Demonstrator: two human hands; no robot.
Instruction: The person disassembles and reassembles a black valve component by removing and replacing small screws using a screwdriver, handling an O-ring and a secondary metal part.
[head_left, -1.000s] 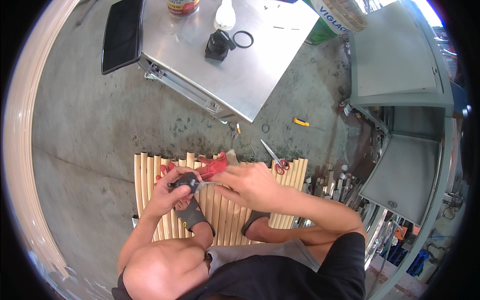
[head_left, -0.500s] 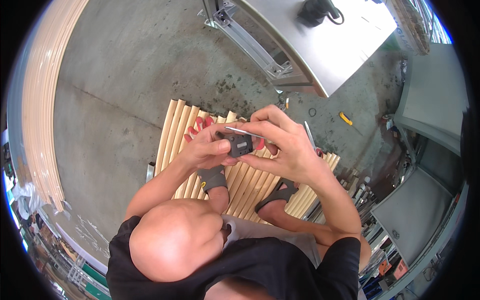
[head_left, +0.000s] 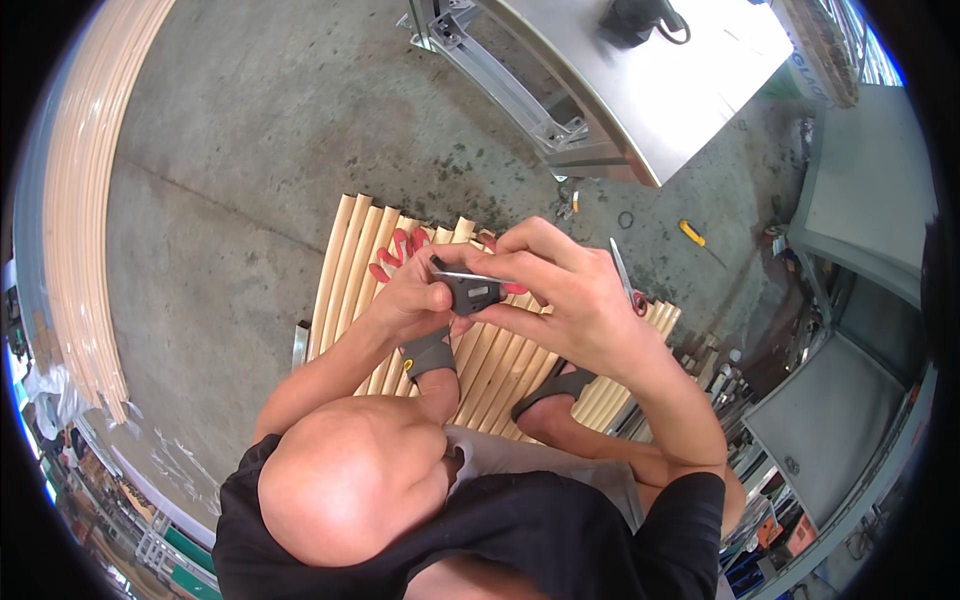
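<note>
My left hand (head_left: pixel 408 297) is closed on a small dark grey block-shaped device (head_left: pixel 472 297) with a light window on its face; its exact kind I cannot make out. A thin silvery metal strip (head_left: pixel 478 277) crosses over the device's upper edge. My right hand (head_left: pixel 565 295) pinches the strip with bent fingers, its thumb near the device's lower right side. Red-fingered gloves (head_left: pixel 400 246) lie beneath and behind my hands, partly hidden. Under them is a row of pale wood-coloured slats (head_left: pixel 345 250).
Past my right wrist lies a long-bladed tool with a red handle (head_left: pixel 638 300). A yellow utility knife (head_left: pixel 692 234) and a dark ring (head_left: pixel 625 219) are on the floor. Ahead stands a metal-topped table (head_left: pixel 690 100). Long pale strips (head_left: pixel 85 220) are stacked at left, grey cabinets (head_left: pixel 850 420) at right.
The metal strip has shifted slightly left and down, now crossing the face of the device. The device has tilted a little. Both hands keep their hold.
</note>
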